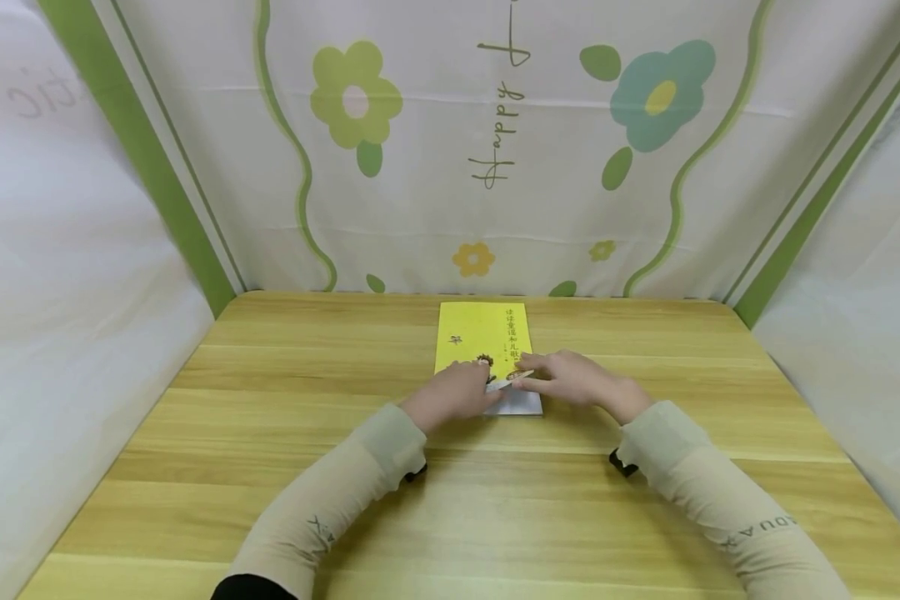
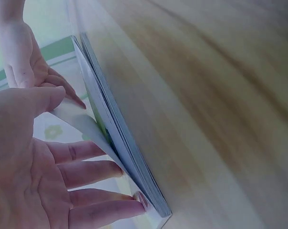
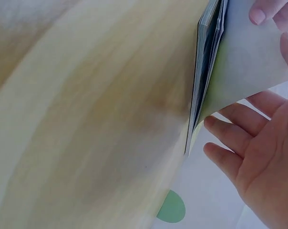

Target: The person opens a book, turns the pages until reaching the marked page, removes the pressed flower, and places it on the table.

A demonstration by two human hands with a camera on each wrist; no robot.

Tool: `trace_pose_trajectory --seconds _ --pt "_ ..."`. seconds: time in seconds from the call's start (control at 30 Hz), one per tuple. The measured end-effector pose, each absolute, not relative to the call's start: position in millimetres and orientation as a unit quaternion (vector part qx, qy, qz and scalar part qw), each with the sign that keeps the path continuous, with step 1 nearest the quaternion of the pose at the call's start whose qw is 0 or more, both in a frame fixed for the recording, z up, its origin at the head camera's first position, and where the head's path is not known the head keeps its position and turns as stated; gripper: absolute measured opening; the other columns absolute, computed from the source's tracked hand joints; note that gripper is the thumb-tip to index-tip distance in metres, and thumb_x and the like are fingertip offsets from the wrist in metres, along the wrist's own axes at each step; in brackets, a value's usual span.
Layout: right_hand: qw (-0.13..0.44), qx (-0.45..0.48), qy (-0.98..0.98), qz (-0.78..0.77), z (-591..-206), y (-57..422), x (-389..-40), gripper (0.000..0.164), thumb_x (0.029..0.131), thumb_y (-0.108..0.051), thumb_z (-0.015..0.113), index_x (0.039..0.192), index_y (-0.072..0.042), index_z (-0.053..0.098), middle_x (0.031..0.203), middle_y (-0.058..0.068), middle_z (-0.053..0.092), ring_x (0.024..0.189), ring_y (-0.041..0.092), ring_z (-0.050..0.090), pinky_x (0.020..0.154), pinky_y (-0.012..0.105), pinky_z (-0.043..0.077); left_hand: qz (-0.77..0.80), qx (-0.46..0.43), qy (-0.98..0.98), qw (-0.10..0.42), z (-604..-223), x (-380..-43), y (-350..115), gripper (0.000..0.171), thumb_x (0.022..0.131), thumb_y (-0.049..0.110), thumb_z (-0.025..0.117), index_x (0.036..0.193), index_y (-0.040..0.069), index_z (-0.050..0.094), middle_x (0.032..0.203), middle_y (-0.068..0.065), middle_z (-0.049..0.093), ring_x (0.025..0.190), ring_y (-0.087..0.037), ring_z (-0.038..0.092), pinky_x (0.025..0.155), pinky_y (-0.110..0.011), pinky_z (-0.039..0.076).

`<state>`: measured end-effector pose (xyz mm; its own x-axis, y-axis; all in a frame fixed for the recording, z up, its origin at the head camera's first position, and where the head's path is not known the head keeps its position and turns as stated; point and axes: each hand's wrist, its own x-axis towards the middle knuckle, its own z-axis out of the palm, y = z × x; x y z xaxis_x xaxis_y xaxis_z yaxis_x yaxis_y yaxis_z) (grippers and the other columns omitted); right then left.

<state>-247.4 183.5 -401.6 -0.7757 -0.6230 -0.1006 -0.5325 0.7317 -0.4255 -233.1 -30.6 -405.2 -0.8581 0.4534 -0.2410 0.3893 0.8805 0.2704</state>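
Note:
A yellow paperback book [image 1: 476, 329] with dark printed characters and small drawings lies on the wooden table. Its front cover [image 3: 251, 52] is bent up along the near edge, showing a pale inner side. My left hand [image 1: 456, 390] holds the cover near its left part, thumb underneath and fingers on the yellow face. At the near right corner my right hand [image 1: 576, 379] pinches the same cover between thumb and fingers. In the left wrist view the page block [image 2: 122, 129] stays flat under the lifted cover. The hands hide part of the cover's lower half.
The wooden table [image 1: 480, 517] runs around the book on all sides. A white cloth backdrop [image 1: 435, 192] with printed flowers and green lines stands behind the table's far edge. White cloth side walls [image 1: 82, 275] flank it.

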Motion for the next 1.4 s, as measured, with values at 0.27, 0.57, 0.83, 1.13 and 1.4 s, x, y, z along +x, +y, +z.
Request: trace_pose_trajectory --seconds 0.27,0.57,0.83,1.13,1.4 --pt "0.097 -0.268 0.93 -0.233 -397 190 -248 0.074 0.09 -0.06 0.042 0.141 -0.007 0.039 0.14 0.012 0.04 0.124 0.033 0.043 0.101 0.048 0.033 0.151 0.209 0.953 0.157 -403 -236 -34 0.046 0.097 0.041 0.041 0.121 0.003 0.054 0.083 -0.005 0.057 0.062 -0.016 0.052 0.052 -0.029 0.043" --pt "0.081 -0.223 0.943 -0.233 -399 189 -249 0.064 0.093 -0.048 0.05 0.142 -0.008 0.038 0.116 0.024 0.059 0.045 0.014 0.035 0.072 0.038 0.046 0.213 0.192 0.945 0.16 -400 -235 -40 0.04 0.098 0.043 0.037 0.108 0.01 0.058 0.069 -0.003 0.053 0.054 -0.015 0.048 0.048 -0.028 0.041" --pt "0.07 -0.218 0.946 -0.231 -397 184 -247 0.061 0.093 -0.043 0.054 0.139 -0.005 0.042 0.063 0.011 0.061 0.039 0.01 0.033 0.058 0.034 0.046 0.246 0.19 0.939 0.15 -399 -237 -44 0.049 0.098 0.053 0.028 0.091 0.015 0.057 0.07 -0.002 0.051 0.063 -0.017 0.049 0.057 -0.031 0.041" --pt "0.1 -0.334 0.922 -0.167 -406 172 -242 0.059 0.086 -0.04 0.065 0.134 -0.008 0.051 0.139 0.015 0.042 0.102 0.027 0.06 0.092 0.044 0.043 0.268 0.163 0.935 0.165 -396 -238 -47 0.077 0.093 0.064 0.017 0.138 0.01 0.045 0.13 -0.008 0.054 0.118 -0.025 0.049 0.095 -0.043 0.04" --pt "0.144 -0.363 0.91 -0.138 -406 167 -235 0.057 0.082 -0.036 0.07 0.133 -0.018 0.053 0.144 0.02 0.032 0.126 0.038 0.037 0.097 0.048 0.037 0.285 0.145 0.934 0.162 -396 -240 -49 0.083 0.09 0.068 0.014 0.137 0.009 0.046 0.131 -0.009 0.053 0.112 -0.023 0.053 0.092 -0.04 0.043"
